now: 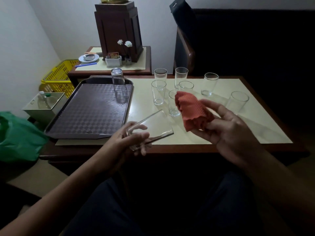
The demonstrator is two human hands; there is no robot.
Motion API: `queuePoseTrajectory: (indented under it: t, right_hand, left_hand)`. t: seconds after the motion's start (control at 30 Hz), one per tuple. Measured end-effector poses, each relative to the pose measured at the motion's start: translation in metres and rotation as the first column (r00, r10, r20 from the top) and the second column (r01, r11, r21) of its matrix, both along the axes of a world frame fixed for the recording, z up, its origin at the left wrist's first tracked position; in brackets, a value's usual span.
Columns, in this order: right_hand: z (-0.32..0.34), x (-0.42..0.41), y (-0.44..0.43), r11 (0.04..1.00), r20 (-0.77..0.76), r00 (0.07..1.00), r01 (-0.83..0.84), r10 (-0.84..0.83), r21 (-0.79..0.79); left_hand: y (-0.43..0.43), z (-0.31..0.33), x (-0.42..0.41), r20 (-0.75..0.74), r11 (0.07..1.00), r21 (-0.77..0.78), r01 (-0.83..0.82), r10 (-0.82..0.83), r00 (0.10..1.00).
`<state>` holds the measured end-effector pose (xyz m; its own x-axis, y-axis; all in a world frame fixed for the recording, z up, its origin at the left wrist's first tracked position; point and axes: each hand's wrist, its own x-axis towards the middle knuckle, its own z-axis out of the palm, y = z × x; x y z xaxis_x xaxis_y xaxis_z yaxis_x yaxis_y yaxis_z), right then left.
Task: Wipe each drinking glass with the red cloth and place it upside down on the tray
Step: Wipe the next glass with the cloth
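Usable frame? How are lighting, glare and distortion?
Head view: dim, corners and lower frame nearly black; wide-angle bending at the edges; pale sheen on the tray; the glass in the left hand shows mostly as bright edges; red cloth in the right hand is clear.

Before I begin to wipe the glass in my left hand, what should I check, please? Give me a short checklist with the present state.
1. Left hand grips the held glass: ok, fingers curl round it.
2. Right hand holds the red cloth: ok.
3. Cloth touches the held glass: not ok, they are apart.
4. Tray has bare room: ok, only one upside-down glass stands on it.
5. Held glass already clean: cannot tell.
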<state>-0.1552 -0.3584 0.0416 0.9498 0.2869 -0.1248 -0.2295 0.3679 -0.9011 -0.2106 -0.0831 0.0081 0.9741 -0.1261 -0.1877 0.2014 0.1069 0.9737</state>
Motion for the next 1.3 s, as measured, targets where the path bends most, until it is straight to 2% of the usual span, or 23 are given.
queuePoseTrajectory:
  t: [0.07, 0.13, 0.2, 0.3, 0.33, 0.4, 0.43, 0.5, 0.57, 0.63, 0.67, 0.73, 0.8, 0.87, 0.93, 1.0, 1.07, 1.17, 1.23, 1.3]
  right_hand:
    - [-0.009, -0.012, 0.012, 0.995, 0.087, 0.992, -0.086, 0.091, -0.056]
    - [-0.018, -0.024, 0.021, 0.964, 0.186, 0.969, -0.115, 0.162, -0.241]
    - [-0.025, -0.028, 0.028, 0.948, 0.252, 0.966, 0.018, 0.066, -0.318]
    - [-0.029, -0.027, 0.034, 0.974, 0.143, 0.977, 0.176, -0.155, -0.144]
    - [-0.031, -0.025, 0.035, 0.977, 0.087, 0.982, 0.180, -0.170, -0.116]
    - [-0.036, -0.028, 0.039, 0.989, 0.010, 0.995, 0.096, -0.096, -0.111]
    - [-0.039, -0.032, 0.042, 0.989, 0.008, 0.999, 0.040, -0.039, -0.145]
    - [-0.047, -0.041, 0.048, 0.962, 0.057, 0.998, -0.017, 0.034, -0.272]
    - [-0.052, -0.045, 0.048, 0.913, 0.089, 0.993, -0.037, 0.080, -0.406]
    - [-0.052, -0.045, 0.044, 0.838, 0.111, 0.979, -0.085, 0.170, -0.540]
    - [-0.051, -0.045, 0.042, 0.806, 0.137, 0.965, -0.103, 0.223, -0.583]
    - [-0.046, -0.046, 0.042, 0.811, 0.213, 0.948, -0.071, 0.235, -0.580]
    - [-0.043, -0.044, 0.042, 0.854, 0.277, 0.951, 0.026, 0.139, -0.519]
    - [-0.045, -0.038, 0.041, 0.873, 0.228, 0.971, 0.054, 0.066, -0.484]
    - [-0.051, -0.036, 0.040, 0.864, 0.127, 0.983, -0.049, 0.130, -0.501]
    - [-0.060, -0.040, 0.042, 0.807, 0.110, 0.962, -0.146, 0.252, -0.572]
    - [-0.061, -0.042, 0.044, 0.785, 0.189, 0.941, -0.112, 0.280, -0.609]
    - [-0.057, -0.036, 0.045, 0.846, 0.358, 0.922, 0.073, 0.145, -0.529]
    - [-0.059, -0.037, 0.045, 0.811, 0.523, 0.842, 0.212, 0.132, -0.545]
    - [-0.066, -0.046, 0.047, 0.737, 0.690, 0.692, 0.352, 0.211, -0.578]
  left_hand:
    - [-0.012, -0.007, -0.002, -0.169, 0.969, -0.235, -0.071, 0.032, 0.985]
    - [-0.017, -0.014, -0.003, -0.254, 0.940, -0.323, -0.110, 0.026, 0.967]
    - [-0.016, -0.016, -0.003, -0.223, 0.957, -0.285, -0.051, -0.014, 0.975]
    - [-0.017, -0.009, -0.006, -0.134, 0.993, -0.003, 0.117, -0.116, 0.984]
    - [-0.020, -0.009, -0.008, -0.123, 0.987, 0.074, 0.144, -0.134, 0.983]
    - [-0.032, -0.010, -0.011, -0.128, 0.982, 0.114, 0.152, -0.137, 0.982]
    - [-0.037, -0.012, -0.011, -0.141, 0.989, 0.073, 0.126, -0.115, 0.983]
    - [-0.044, -0.017, -0.006, -0.195, 0.994, -0.106, 0.031, -0.051, 0.980]
    - [-0.042, -0.015, -0.001, -0.247, 0.962, -0.269, -0.054, -0.015, 0.969]
    - [-0.038, -0.012, -0.002, -0.261, 0.961, -0.276, -0.002, -0.073, 0.963]
    - [-0.036, -0.012, -0.005, -0.252, 0.971, -0.234, 0.053, -0.113, 0.961]
    - [-0.035, -0.018, -0.008, -0.232, 0.979, -0.182, 0.087, -0.129, 0.964]
    - [-0.037, -0.018, -0.006, -0.241, 0.989, -0.150, 0.013, -0.049, 0.969]
    - [-0.038, -0.015, -0.001, -0.222, 0.986, -0.154, -0.061, 0.025, 0.975]
    - [-0.035, -0.013, 0.003, -0.220, 0.973, -0.196, -0.125, 0.080, 0.972]
    - [-0.030, -0.011, 0.005, -0.256, 0.946, -0.264, -0.186, 0.117, 0.960]
    - [-0.028, -0.009, 0.003, -0.302, 0.946, -0.262, -0.191, 0.108, 0.947]
    - [-0.033, -0.008, -0.003, -0.279, 0.970, -0.193, -0.146, 0.088, 0.956]
    - [-0.036, -0.010, -0.002, -0.263, 0.971, -0.195, -0.137, 0.083, 0.961]
    - [-0.035, -0.011, 0.001, -0.285, 0.953, -0.263, -0.148, 0.070, 0.956]
